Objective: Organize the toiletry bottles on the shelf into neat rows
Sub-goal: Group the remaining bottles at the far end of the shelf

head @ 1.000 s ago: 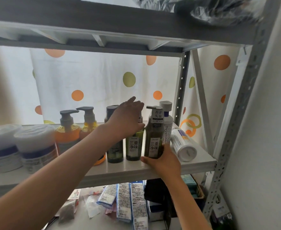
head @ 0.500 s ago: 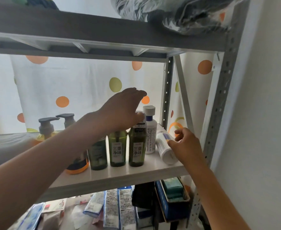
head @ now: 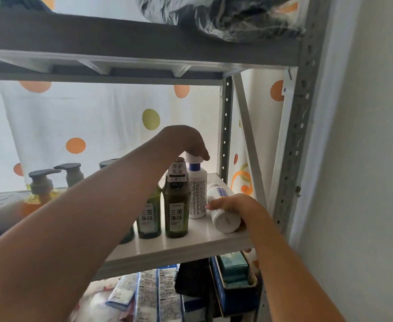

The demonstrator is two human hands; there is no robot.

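Shelf (head: 186,249): white board; bottles crowd its right end.
Green bottles (head: 176,205): upright, in a row, touching.
White bottle (head: 197,194): upright behind them; my left hand (head: 186,140) grips its cap from above.
Fallen bottle (head: 223,212): on its side, near the right post; right hand (head: 232,204) wraps it.
Advice: I'd stand it upright beside the white one, base flat, before releasing.

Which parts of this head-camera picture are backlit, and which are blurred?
Head view: bright curtain behind the shelf backlights the green bottles, leaving the left hand and right hand dim; orange pump bottles at the left edge look soft.
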